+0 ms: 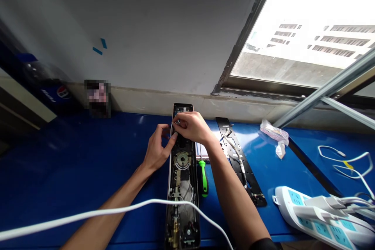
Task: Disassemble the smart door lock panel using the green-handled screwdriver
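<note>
A long, narrow, opened housing, which looks like a door lock body, lies on the blue table with its inner parts exposed. A thin white strip runs along its left edge. My right hand is over the far end, its thumb and fingertips pinched at the strip's upper part. From the left, my left hand holds the housing's left edge, thumb over the rim and fingers curled. Both hands cover part of the circuit board at the far end. A green and black screwdriver lies just right of the housing.
A black metal plate with wires lies to the right. Further right are a plastic bag, a white cable and a power strip with plugs. Another white cable crosses the foreground. A Pepsi bottle stands far left.
</note>
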The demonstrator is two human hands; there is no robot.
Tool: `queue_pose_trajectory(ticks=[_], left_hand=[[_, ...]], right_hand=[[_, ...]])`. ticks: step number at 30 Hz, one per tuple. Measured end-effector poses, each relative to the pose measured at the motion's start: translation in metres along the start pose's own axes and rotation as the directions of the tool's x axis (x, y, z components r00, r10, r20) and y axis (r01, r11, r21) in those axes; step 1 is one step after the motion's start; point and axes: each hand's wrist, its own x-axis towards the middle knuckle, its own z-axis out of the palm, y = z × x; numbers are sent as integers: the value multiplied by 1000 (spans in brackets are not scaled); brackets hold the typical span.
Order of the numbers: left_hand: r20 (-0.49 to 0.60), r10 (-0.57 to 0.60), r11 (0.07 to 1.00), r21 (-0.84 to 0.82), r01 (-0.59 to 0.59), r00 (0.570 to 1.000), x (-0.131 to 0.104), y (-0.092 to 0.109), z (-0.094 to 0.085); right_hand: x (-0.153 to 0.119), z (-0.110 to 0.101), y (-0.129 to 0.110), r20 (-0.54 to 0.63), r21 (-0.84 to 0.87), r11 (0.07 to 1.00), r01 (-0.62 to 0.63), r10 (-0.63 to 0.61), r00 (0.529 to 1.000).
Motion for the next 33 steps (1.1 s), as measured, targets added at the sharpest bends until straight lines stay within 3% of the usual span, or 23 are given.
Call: queue_pose_trajectory(ticks=[6,12,17,21,27,30,33], left_hand=[[-76,130,991,53,-126,989,-5,5,1],[-198,57,998,-11,-60,979,-5,6,0],[-148,-65,998,-10,64,987,1,-12,4],[-120,-86,996,11,87,989,1,-17,5],[-164,-95,994,42,103,982,0,-16,2],[-154,-92,996,-14,91,984,-1,-14,3],[-58,-108,980,-174,97,992,-4,-10,7]], right_hand=[[-1,-4,2,47,64,998,-23,20,999],[-4,-16,0,65,59,996,-63,59,996],[-7,-25,3,65,21,993,-117,115,991],[-10,-33,4,64,18,991,-135,134,989],[-12,-40,6,99,17,988,-151,149,984],[-12,-38,7,125,10,987,-161,158,979],[-12,-36,7,145,6,987,-163,160,976]])
